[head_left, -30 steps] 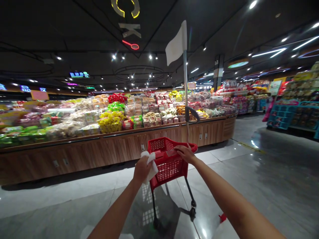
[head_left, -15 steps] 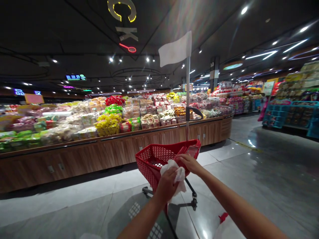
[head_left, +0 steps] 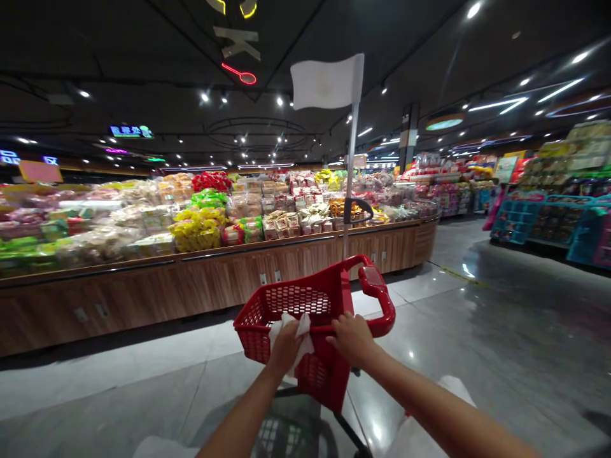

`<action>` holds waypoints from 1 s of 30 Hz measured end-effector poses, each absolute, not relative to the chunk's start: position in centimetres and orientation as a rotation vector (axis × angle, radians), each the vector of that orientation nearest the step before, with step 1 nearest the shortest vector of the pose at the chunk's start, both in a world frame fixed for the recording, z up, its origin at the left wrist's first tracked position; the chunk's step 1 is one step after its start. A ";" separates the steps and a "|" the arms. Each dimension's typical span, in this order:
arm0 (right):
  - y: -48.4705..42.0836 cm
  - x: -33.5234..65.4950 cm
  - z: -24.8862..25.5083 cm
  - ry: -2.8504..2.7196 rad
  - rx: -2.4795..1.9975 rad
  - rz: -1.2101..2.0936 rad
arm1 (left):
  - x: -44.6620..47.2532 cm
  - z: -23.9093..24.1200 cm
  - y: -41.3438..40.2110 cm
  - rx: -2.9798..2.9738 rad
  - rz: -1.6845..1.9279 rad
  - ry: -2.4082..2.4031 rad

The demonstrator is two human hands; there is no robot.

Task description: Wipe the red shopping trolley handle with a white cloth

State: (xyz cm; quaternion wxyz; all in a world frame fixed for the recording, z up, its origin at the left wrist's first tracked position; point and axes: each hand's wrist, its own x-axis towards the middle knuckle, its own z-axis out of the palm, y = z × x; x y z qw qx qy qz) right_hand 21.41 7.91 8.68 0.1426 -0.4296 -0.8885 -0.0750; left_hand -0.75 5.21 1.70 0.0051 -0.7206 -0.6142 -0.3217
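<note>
A red plastic shopping cart (head_left: 305, 302) stands just before me, with a pole (head_left: 350, 172) rising from it that carries a white flag (head_left: 327, 83). My left hand (head_left: 285, 346) is closed on a crumpled white cloth (head_left: 300, 334) and presses it against the cart's near rim. My right hand (head_left: 352, 337) grips the same rim, beside the curved red handle (head_left: 379, 296). A white bag (head_left: 420, 426) hangs under my right forearm.
A long wooden display counter (head_left: 214, 280) piled with packaged snacks (head_left: 200, 222) runs across the view behind the cart. More shelves and blue crates (head_left: 520, 219) stand at the right. Glossy grey floor tiles (head_left: 501, 331) stretch to the right.
The cart has turned and come nearer, its handle swinging round to the right. My left hand with the cloth moved onto the rim. My right hand shifted along the rim.
</note>
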 end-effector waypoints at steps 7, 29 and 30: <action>10.0 22.1 4.8 -2.405 -0.948 -0.627 | 6.9 3.1 6.1 -2.210 -0.761 -1.830; 13.4 23.9 3.8 -2.161 -0.826 -0.655 | 10.5 4.2 8.2 -2.190 -0.290 -1.925; 13.5 24.0 3.9 -2.170 -0.809 -0.663 | 10.3 4.3 8.3 -2.201 -0.279 -1.929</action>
